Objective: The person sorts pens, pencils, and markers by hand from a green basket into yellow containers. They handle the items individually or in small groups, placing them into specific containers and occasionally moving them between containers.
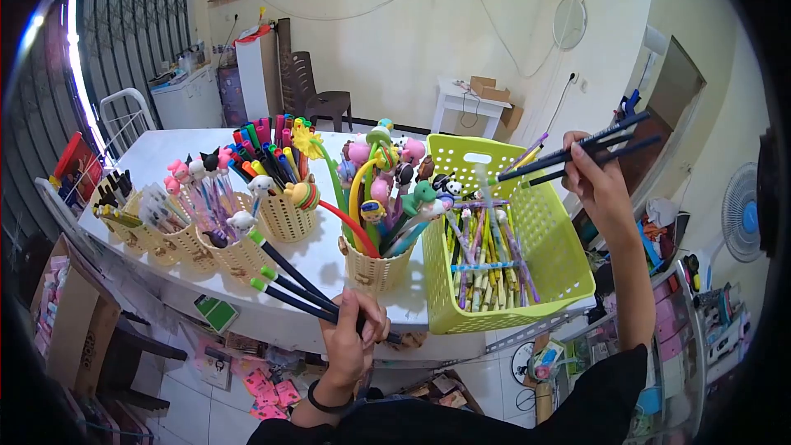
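Several dark pens with green ends [288, 284] are gripped in my left hand [354, 328], low in front of the table edge. My right hand [595, 185] is raised over the right side of a green basket [556, 235], closed around several dark pens [568, 156]. Inside that basket lie many thin patterned pens [486, 272]. Left of it stands a beige basket [377, 270] full of pens with animal toppers [420, 196]. Farther left, another beige basket [292, 221] holds colourful markers [264, 144].
More beige baskets with pens [194, 247] line the left of the white table [165, 148]. A brown chair [320, 99] and a small white table [470, 100] stand behind. At the right are a fan [746, 213] and a glass shelf [676, 338].
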`<state>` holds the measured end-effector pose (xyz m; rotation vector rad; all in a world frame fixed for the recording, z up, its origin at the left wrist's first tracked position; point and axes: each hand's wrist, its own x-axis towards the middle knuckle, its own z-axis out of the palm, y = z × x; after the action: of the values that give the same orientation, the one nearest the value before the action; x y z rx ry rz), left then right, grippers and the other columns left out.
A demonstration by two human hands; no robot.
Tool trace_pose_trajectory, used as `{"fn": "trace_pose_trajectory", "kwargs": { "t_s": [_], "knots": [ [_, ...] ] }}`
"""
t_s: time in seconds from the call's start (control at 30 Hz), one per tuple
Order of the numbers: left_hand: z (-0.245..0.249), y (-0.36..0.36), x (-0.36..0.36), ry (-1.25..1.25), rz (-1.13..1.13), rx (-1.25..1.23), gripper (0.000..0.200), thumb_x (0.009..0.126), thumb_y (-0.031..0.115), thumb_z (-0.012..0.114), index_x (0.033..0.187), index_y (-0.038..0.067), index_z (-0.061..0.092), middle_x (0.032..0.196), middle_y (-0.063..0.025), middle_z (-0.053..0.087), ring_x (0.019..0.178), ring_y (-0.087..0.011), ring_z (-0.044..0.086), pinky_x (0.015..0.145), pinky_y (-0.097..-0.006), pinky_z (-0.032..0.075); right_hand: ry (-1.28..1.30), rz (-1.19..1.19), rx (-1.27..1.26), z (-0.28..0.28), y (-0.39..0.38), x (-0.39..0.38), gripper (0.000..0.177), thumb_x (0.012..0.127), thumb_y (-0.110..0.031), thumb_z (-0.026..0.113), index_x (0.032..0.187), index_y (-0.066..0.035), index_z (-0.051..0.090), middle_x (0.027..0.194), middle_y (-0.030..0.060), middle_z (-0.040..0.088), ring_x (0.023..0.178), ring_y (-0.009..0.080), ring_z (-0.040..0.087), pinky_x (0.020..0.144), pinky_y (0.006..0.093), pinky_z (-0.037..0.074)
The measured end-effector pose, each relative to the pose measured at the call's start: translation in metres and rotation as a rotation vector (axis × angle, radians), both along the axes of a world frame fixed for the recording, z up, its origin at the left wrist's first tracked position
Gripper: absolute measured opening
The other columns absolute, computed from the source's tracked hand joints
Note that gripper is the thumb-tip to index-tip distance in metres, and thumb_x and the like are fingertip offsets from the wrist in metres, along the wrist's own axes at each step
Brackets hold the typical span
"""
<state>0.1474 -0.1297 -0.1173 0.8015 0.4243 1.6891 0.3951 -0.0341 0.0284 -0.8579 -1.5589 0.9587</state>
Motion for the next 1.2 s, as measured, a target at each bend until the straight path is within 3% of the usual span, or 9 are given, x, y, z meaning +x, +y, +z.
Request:
{"fn": "trace_pose_trajectory", "kwargs": {
  "t_s": [0.27,0.4,0.43,0.47,0.53,0.6,0.73,0.9,1.2],
  "knots": [
    [0.000,-0.010,-0.020,-0.070,-0.115,-0.075,0.037,0.089,0.031,0.027,0.063,0.007,0.039,0.045,0.0037,0.026,0.034,-0.0039,0.020,0.035,-0.0185,0.016,0.513,-0.113,0.037,0.016,-0.030,-0.027,0.020,0.084,-0.013,0.043,0.100,-0.001,0.046,0.054,-0.0026,0.037,0.044,0.0027,0.028,0.044,0.0146,0.024],
    [-0.007,-0.019,-0.038,-0.172,-0.314,-0.055,0.028,0.087,0.028,0.032,0.069,0.008,0.038,0.049,0.0048,0.026,0.038,-0.0030,0.021,0.037,-0.0180,0.017,0.375,-0.019,0.311,-0.030,-0.105,-0.040,0.022,0.084,-0.014,0.042,0.103,-0.003,0.045,0.079,0.0035,0.045,0.074,0.0118,0.044,0.070,0.0286,0.038],
    [-0.006,-0.023,-0.043,-0.193,-0.348,-0.047,0.027,0.087,0.029,0.033,0.070,0.008,0.038,0.050,0.0046,0.026,0.038,-0.0030,0.021,0.037,-0.0184,0.017,0.377,0.425,0.321,-0.036,-0.115,-0.060,0.020,0.081,-0.014,0.046,0.098,-0.003,0.047,0.082,0.0045,0.048,0.072,0.0127,0.046,0.072,0.0304,0.038],
    [-0.005,-0.028,-0.047,-0.215,-0.385,-0.043,0.027,0.087,0.029,0.034,0.070,0.008,0.037,0.050,0.0044,0.026,0.039,-0.0030,0.021,0.038,-0.0187,0.017,0.385,0.438,0.298,-0.037,-0.121,-0.070,0.020,0.081,-0.014,0.046,0.098,-0.003,0.047,0.082,0.0045,0.048,0.072,0.0127,0.046,0.072,0.0304,0.038],
    [-0.003,-0.042,-0.053,-0.185,-0.373,-0.055,0.028,0.084,0.034,0.040,0.073,0.007,0.038,0.051,0.0033,0.028,0.040,-0.0030,0.022,0.039,-0.0186,0.019,-0.685,0.601,0.698,-0.037,-0.130,-0.088,0.023,0.071,-0.009,0.053,0.094,-0.010,0.049,0.071,0.0009,0.047,0.058,0.0125,0.040,0.056,0.0284,0.037],
    [0.001,-0.061,-0.058,-0.188,-0.403,-0.052,0.026,0.081,0.027,0.048,0.075,0.003,0.041,0.053,0.0022,0.030,0.041,-0.0038,0.024,0.039,-0.0174,0.019,-0.474,0.402,1.182,-0.069,-0.128,-0.133,0.029,0.065,-0.009,0.054,0.093,-0.014,0.049,0.069,-0.0006,0.047,0.055,0.0117,0.039,0.050,0.0253,0.035],
    [-0.004,-0.082,-0.078,-0.268,-0.371,-0.072,0.040,0.075,0.036,0.056,0.090,0.002,0.043,0.064,0.0008,0.040,0.045,-0.0039,0.027,0.040,-0.0160,0.022,-0.736,0.264,1.562,-0.072,-0.119,-0.190,0.019,0.068,-0.014,0.048,0.087,-0.016,0.053,0.067,-0.0016,0.044,0.056,0.0078,0.041,0.053,0.0188,0.036],
    [0.001,-0.082,-0.128,-0.037,-0.134,-0.080,0.034,0.078,0.039,0.047,0.084,0.006,0.041,0.085,-0.0038,0.045,0.078,-0.0094,0.045,0.071,-0.0201,0.036,-0.921,0.328,1.492,-0.091,-0.120,-0.257,0.022,0.068,-0.012,0.048,0.090,-0.010,0.049,0.068,-0.0001,0.042,0.061,0.0105,0.045,0.056,0.0204,0.038],
    [-0.021,-0.112,-0.238,-0.168,0.013,-0.468,0.019,0.083,0.020,0.044,0.086,0.003,0.052,0.082,-0.0040,0.053,0.077,-0.0116,0.051,0.072,-0.0242,0.041,-0.960,0.432,1.339,-0.122,-0.149,-0.374,0.023,0.065,-0.013,0.048,0.087,-0.010,0.047,0.069,0.0009,0.040,0.067,0.0142,0.045,0.059,0.0241,0.036]
  ]
}}
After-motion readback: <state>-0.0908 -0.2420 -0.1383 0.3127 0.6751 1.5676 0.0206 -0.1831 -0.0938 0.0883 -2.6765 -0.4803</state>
